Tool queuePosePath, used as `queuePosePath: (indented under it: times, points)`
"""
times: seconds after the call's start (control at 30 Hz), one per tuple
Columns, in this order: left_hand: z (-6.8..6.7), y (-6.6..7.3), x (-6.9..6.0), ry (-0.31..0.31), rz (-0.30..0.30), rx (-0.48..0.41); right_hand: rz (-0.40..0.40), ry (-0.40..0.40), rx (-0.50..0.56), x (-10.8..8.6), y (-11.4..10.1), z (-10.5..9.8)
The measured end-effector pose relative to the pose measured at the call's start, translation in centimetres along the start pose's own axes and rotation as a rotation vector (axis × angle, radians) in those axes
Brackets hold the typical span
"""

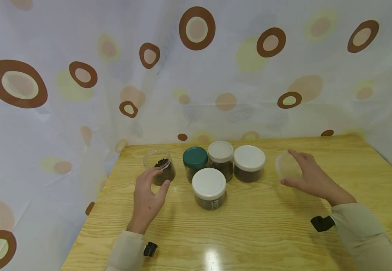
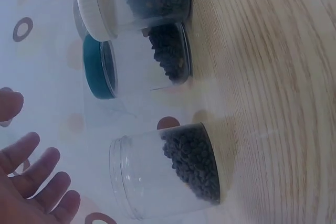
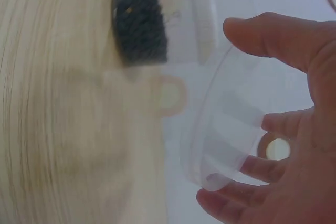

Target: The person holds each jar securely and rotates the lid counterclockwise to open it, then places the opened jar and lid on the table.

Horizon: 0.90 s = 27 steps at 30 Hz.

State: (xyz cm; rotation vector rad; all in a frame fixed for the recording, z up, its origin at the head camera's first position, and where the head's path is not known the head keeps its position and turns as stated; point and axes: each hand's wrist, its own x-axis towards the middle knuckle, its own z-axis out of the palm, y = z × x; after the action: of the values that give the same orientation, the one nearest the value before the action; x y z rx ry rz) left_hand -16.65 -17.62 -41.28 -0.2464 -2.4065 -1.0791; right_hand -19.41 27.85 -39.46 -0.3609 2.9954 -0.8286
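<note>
An uncovered clear jar of dark pellets stands at the left of the group. My left hand is just in front of it, thumb and fingers spread; the left wrist view shows a gap between the fingers and the jar. At the right, my right hand grips a translucent round lid by its edge, raised above the table. In the right wrist view the thumb and fingertips hold opposite sides of the lid.
Between the hands stand a green-lidded jar and white-lidded jars, one nearer the front, another at the group's right. A patterned sheet hangs behind the wooden table.
</note>
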Motion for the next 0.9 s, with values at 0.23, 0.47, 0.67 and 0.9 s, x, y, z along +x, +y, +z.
queuePosePath:
  times: [0.23,0.47,0.67,0.9]
  points:
    - [0.4,0.5,-0.3,0.036,0.104,0.010,0.060,-0.038,-0.015,2.4,2.2,1.1]
    - [0.9,0.7,-0.5,0.011,0.125,0.005,0.100,-0.039,-0.006,3.6,4.1,2.2]
    - [1.0,0.5,-0.8,0.011,0.135,0.022,0.127,-0.015,0.004,4.1,5.2,3.0]
    - [1.0,0.3,-0.8,0.008,0.134,0.020,0.122,-0.012,-0.014,4.2,6.0,3.3]
